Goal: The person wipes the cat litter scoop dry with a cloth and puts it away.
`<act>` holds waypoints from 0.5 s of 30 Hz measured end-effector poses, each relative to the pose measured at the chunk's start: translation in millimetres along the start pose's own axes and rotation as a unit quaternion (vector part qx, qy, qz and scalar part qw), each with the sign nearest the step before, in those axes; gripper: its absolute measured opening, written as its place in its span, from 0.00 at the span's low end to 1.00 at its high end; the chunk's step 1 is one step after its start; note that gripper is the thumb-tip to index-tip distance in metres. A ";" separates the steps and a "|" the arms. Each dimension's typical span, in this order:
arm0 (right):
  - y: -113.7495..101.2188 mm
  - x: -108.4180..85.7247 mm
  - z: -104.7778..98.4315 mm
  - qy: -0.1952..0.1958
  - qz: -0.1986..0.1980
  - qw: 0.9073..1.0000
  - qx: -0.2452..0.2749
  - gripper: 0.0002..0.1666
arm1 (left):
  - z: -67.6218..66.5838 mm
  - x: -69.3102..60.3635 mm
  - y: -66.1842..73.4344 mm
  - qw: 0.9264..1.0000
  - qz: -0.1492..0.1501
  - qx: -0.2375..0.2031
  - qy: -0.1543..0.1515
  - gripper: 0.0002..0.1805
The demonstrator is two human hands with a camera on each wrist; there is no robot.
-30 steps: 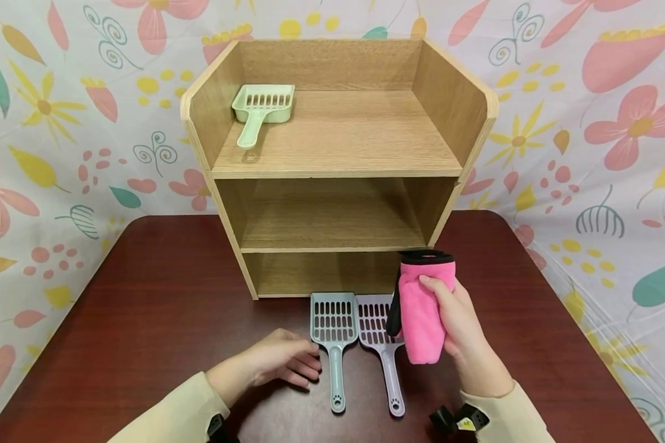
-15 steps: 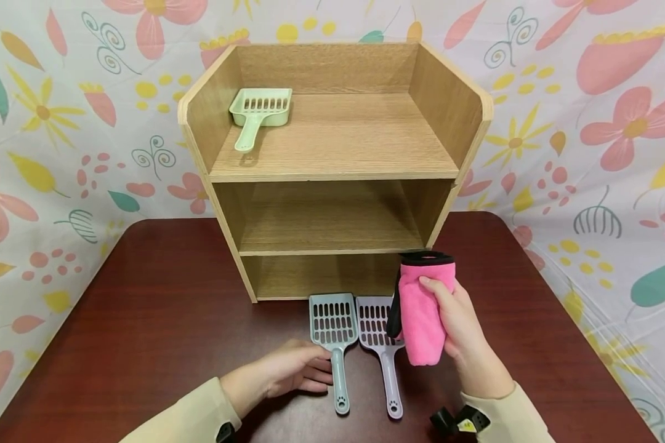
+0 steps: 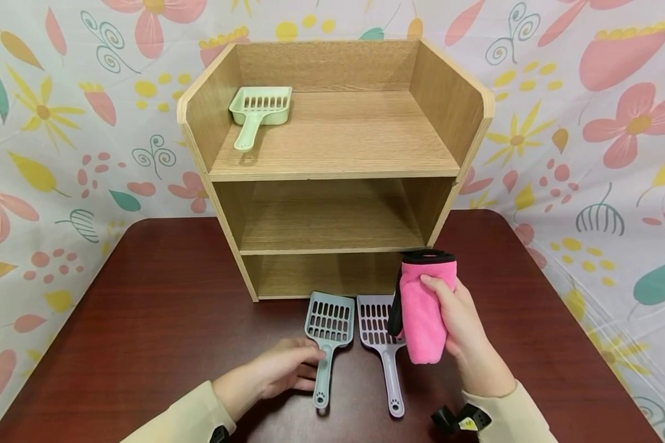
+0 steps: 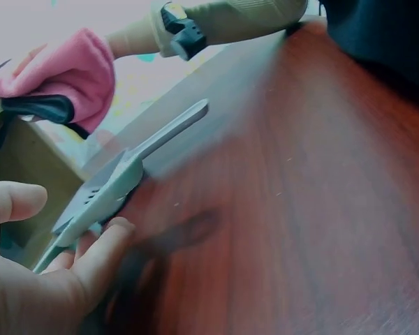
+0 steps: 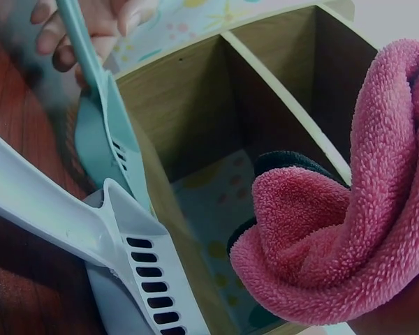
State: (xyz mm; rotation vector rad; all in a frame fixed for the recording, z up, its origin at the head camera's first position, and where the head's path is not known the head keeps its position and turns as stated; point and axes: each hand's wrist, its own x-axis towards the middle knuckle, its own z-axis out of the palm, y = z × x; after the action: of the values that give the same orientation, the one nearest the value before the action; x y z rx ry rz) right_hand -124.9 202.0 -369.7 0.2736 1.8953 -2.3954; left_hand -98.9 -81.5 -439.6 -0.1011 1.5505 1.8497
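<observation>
My left hand holds the neck of a blue-green slotted litter scoop, its fingers under the handle. In the left wrist view the thumb stands up, seemingly a little apart from the scoop. A lilac litter scoop lies on the table just to the right, its handle close in the right wrist view. My right hand grips a pink fleecy cloth piece with black trim, above the lilac scoop's right edge. It looks folded or rolled; its exact kind is unclear.
A wooden shelf unit stands behind the scoops. On its top left sits a pale green scoop with a matching tray. The dark red table reaches to a floral cloth backdrop.
My left hand first reached right to the blue-green scoop, then drew back left. The scoop has shifted left and turned slightly, away from the lilac one. My right hand has kept its place.
</observation>
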 end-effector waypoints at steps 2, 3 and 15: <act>0.4 -0.1 -0.4 -0.001 -0.001 1.000 0.000 0.13 | -4.0 -1.3 2.9 1.000 0.008 0.004 0.008 0.14; 0.5 -0.1 -0.6 -0.001 0.000 1.000 0.000 0.13 | -6.1 -1.6 4.6 1.000 0.011 0.008 0.013 0.15; 1.0 0.7 -0.3 0.001 0.013 1.000 0.000 0.12 | -28.2 -10.4 25.3 0.956 0.112 0.262 0.068 0.30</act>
State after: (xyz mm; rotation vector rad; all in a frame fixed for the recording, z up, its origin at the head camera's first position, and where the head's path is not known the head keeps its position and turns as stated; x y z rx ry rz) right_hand -125.3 202.1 -370.8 0.2994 1.8819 -2.3796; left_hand -115.7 -112.1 -421.3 0.2052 2.1737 1.5540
